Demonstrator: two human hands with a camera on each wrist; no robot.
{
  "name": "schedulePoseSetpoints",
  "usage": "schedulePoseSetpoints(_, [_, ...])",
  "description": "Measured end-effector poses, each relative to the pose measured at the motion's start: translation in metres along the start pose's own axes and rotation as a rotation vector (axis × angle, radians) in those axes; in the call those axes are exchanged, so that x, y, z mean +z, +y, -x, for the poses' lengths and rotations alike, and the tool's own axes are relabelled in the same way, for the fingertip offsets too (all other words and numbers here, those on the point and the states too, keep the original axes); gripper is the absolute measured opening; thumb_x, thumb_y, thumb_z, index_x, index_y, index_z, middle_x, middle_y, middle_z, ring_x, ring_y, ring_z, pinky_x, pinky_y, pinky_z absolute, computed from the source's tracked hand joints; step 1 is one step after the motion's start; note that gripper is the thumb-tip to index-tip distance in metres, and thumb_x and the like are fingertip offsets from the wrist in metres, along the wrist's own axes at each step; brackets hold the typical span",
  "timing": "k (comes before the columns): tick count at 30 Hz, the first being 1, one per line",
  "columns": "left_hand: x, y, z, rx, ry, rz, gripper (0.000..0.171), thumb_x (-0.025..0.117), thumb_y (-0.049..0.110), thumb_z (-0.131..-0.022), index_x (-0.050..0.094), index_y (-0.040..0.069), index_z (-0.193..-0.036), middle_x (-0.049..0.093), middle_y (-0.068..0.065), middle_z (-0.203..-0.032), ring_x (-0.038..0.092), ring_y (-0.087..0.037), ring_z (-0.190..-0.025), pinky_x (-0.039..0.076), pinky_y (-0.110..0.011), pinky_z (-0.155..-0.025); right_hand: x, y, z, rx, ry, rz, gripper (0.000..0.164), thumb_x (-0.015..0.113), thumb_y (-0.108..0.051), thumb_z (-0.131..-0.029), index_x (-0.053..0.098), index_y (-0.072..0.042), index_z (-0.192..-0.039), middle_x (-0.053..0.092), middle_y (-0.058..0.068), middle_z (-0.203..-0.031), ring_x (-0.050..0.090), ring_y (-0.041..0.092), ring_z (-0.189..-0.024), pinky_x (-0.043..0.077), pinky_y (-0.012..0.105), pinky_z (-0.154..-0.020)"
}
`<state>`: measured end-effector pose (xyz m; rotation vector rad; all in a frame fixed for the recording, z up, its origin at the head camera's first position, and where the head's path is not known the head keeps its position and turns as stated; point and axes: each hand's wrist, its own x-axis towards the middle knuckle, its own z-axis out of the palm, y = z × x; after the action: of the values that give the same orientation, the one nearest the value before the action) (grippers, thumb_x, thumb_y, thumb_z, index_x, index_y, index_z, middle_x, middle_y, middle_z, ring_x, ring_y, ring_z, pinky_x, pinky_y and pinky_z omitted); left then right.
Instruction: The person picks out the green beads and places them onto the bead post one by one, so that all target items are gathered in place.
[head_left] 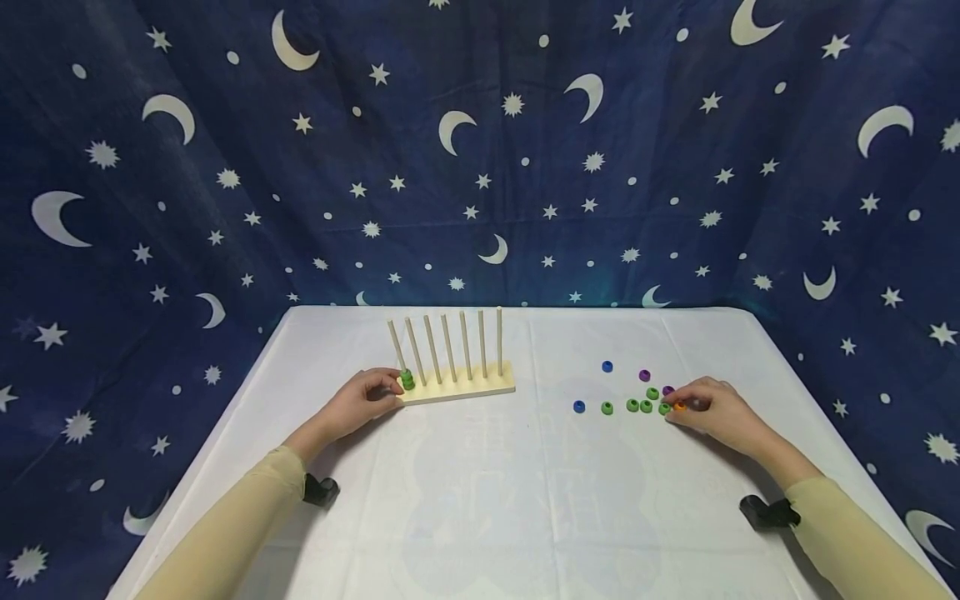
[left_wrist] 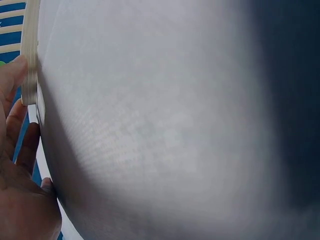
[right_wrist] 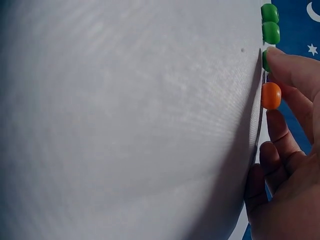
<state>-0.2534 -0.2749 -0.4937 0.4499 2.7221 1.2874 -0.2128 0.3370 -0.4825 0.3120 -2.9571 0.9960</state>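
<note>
A wooden peg rack [head_left: 468, 384] with a row of upright pegs stands left of centre on the table. Green beads [head_left: 407, 380] are stacked low on its leftmost peg. My left hand [head_left: 363, 402] holds the left end of the rack's base, thumb in front; the left wrist view shows the base end [left_wrist: 30, 85] between thumb and fingers. Over at the right, my right hand [head_left: 723, 417] pinches a green bead [right_wrist: 266, 61] between thumb and forefinger, at table level. An orange bead [right_wrist: 271, 96] lies close by, under the hand. Fingers partly hide both beads in the head view.
Several loose green beads [head_left: 632, 406] lie left of my right hand. Blue beads [head_left: 579, 407] sit farther left, and purple beads [head_left: 645, 376] lie behind. A white cloth covers the table [head_left: 480, 492]; a dark blue curtain [head_left: 420, 242] with moons and stars surrounds it.
</note>
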Motion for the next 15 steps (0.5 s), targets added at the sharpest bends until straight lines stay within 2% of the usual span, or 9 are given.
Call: schedulePoseSetpoints(15, [-0.0002,0.0002,-0.0003,0.017,0.005,-0.016,0.01,0.077,0.017,-0.093,0.071,0.016,-0.101,0.058,-0.012,-0.141,0.046,-0.036,-0.137,0.029,-0.055,-0.117,0.0021,0.0006,-0.0018,-0.017,0.01,0.014,0.03,0.082,-0.036,-0.088,0.078,-0.013,-0.107,0.065,0.005,-0.106,0.049,0.025,-0.096,0.041,0.04,-0.079])
